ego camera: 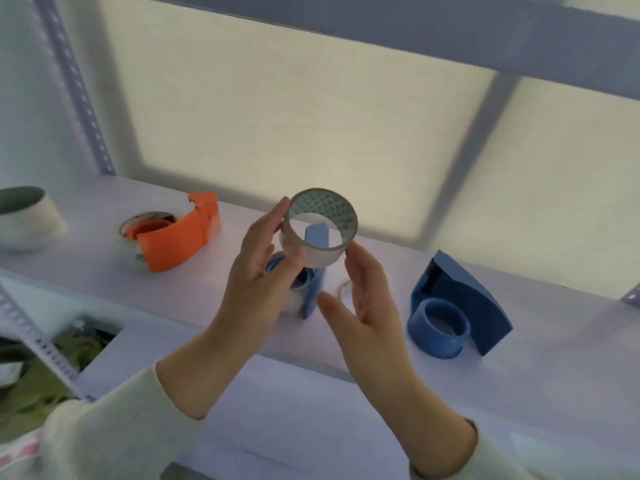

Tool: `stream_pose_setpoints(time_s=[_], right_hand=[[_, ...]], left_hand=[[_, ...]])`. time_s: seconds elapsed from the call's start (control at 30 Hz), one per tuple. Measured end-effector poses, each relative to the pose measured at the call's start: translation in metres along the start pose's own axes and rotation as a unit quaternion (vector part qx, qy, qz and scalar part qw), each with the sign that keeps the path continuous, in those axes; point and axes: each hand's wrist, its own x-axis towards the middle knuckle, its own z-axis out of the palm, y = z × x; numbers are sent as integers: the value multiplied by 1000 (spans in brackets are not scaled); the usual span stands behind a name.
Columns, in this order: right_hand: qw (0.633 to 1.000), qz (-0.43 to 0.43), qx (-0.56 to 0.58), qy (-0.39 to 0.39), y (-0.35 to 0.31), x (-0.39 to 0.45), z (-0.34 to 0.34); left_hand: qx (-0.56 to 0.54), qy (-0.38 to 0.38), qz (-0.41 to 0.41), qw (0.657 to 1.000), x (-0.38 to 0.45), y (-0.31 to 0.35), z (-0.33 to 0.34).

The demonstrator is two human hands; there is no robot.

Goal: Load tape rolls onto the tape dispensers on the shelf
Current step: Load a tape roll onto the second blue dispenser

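I'm holding a clear tape roll (320,227) up in front of the shelf (104,271), above the middle blue dispenser (313,271), and I read this as the orienting step: the roll is off the shelf and not yet on any hub. My left hand (258,271) grips it, thumb across the front of the outer wall and fingers curled up its far left side, clamped on the roll. My right hand (367,299) is loosely spread, fingers apart, with a fingertip just touching the roll's lower right edge; it steadies the roll and carries no weight, as far as I can judge. To the left, the orange dispenser (180,233) looks to have a roll seated in it already. To the right, the dark blue dispenser (460,306) shows a bare hub ring, so it looks empty. The middle one is mostly hidden behind my hands, and I can't tell whether its hub is free. Next I'd need to find the loose end, turn the roll so it unwinds toward the cutter, then line its core up square with an empty hub and press it down.
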Motion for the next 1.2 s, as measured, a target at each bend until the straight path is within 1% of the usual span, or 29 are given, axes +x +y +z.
stream_pose_setpoints(time_s=[0.07, 0.17, 0.2, 0.3, 0.37, 0.53, 0.63, 0.77, 0.9, 0.97, 1.1, 1.2], right_hand=[[999, -23, 3, -32, -3, 11, 45], [997, -35, 29, -63, -10, 30, 120], [996, -42, 37, -72, -14, 36, 145], [994, -44, 41, -90, -20, 54, 218], [993, -39, 39, -103, -24, 66, 261], [983, 4, 25, -183, -24, 94, 338], [978, 17, 13, -209, -22, 109, 370], [972, 43, 15, -232, -16, 119, 397], [971, 72, 17, -226, -9, 124, 411], [971, 81, 16, -224, -6, 123, 415], [973, 76, 13, -218, 3, 119, 418], [975, 68, 21, -208, 8, 117, 420]], left_hand=[[-16, 20, 18, 999, 5, 1, -43], [-71, 69, 11, 995, 22, 3, -116], [-73, 78, 19, 994, 29, 4, -141], [-19, 81, 22, 996, 44, 6, -213], [1, 99, 14, 995, 54, 4, -257], [68, 142, 4, 988, 68, -3, -336], [82, 148, 2, 986, 72, -8, -359], [76, 131, -31, 988, 76, -21, -384], [73, 108, -69, 989, 80, -34, -399], [74, 112, -78, 988, 82, -42, -404], [62, 132, -77, 986, 79, -52, -405], [62, 133, -73, 986, 74, -54, -402]])
